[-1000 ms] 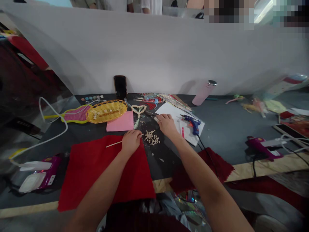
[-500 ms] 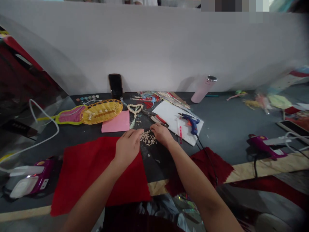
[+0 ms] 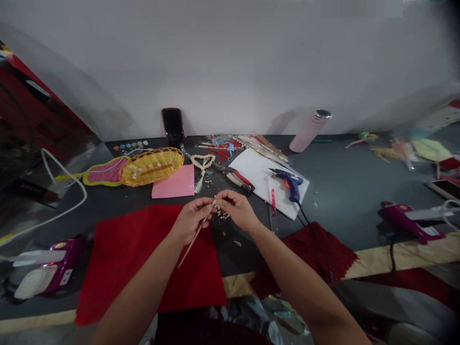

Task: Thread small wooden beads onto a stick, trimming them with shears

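Note:
My left hand (image 3: 189,221) pinches a thin wooden stick (image 3: 189,249), which slants down toward me over the red felt sheet (image 3: 129,258). At the stick's upper end, the fingertips of my right hand (image 3: 239,210) are pinched together and meet the left ones. Whatever sits between the right fingertips is too small to make out. Below both hands lies a pile of tiny pale cut pieces (image 3: 223,214), partly covered by the fingers. Just beyond is a heart-shaped string of pale beads (image 3: 203,164) with a light green tassel (image 3: 199,185).
Beyond my right hand are red-handled pliers (image 3: 239,179) and a blue glue gun (image 3: 290,184) on white paper (image 3: 251,165). A yellow basket (image 3: 153,166) overlaps pink paper (image 3: 174,182) at left. A pink bottle (image 3: 309,132) and a phone (image 3: 173,125) stand against the panel.
Both hands have come together over the small pieces. A thin stick now shows in my left hand. The view has tilted slightly.

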Action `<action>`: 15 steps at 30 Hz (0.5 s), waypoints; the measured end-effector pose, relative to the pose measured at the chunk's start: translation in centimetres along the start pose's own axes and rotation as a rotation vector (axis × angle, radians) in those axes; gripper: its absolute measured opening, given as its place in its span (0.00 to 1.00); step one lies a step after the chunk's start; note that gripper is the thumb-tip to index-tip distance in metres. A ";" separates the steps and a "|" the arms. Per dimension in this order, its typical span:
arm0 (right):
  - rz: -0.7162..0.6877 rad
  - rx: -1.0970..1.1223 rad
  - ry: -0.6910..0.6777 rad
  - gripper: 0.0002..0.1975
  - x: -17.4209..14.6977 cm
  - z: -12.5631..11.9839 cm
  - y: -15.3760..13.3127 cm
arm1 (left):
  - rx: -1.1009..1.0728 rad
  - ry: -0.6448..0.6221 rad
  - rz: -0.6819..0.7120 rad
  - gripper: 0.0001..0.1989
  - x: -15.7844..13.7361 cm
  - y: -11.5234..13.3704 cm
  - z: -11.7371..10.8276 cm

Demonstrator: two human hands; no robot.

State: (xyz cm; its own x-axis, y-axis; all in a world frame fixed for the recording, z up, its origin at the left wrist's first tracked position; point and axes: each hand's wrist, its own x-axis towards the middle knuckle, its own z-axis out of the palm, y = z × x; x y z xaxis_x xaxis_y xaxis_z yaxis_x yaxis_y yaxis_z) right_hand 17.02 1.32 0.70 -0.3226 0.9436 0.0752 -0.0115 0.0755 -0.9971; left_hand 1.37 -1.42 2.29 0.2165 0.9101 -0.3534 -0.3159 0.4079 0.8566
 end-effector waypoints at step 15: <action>-0.153 -0.083 0.051 0.07 -0.7 1.1 -0.5 | 0.484 0.054 0.254 0.14 -1.7 1.6 0.0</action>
State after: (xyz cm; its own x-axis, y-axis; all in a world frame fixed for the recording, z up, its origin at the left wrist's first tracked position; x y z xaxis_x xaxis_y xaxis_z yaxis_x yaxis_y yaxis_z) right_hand 16.23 0.22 1.09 -0.2748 0.9340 0.2283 0.0221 0.2435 -0.9697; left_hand 0.54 -2.28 4.29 0.1369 0.9832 -0.1211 0.1120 0.1061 0.9880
